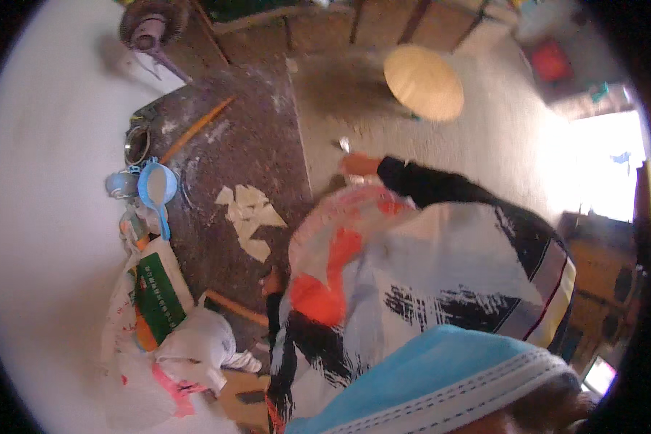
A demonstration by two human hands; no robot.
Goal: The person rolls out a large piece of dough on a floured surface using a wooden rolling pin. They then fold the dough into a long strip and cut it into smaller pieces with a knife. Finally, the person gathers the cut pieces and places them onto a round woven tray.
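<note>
My right hand [362, 165], at the end of a black sleeve, is out past the table's edge over the floor. Its fingers look curled, and a small bright, shiny thing [344, 145] shows at their far side, too blurred to name. My left hand [271, 281] is at the near edge of the dark table [231, 159], its fingers mostly hidden by shadow and clothing. Just beyond it lie several flat, pale, angular pieces [249, 213], like cut dough sheet, some overlapping. A long wooden rolling pin [199, 130] rests slantwise farther back.
Along the wall stand a blue strainer [158, 184] with a handle, a round metal container [137, 145] and a green-and-white sack [159, 289]. White plastic bags [195, 347] bulge at the near left. A fan [150, 32] stands far left; a round tan disc [423, 82] is beyond my right hand.
</note>
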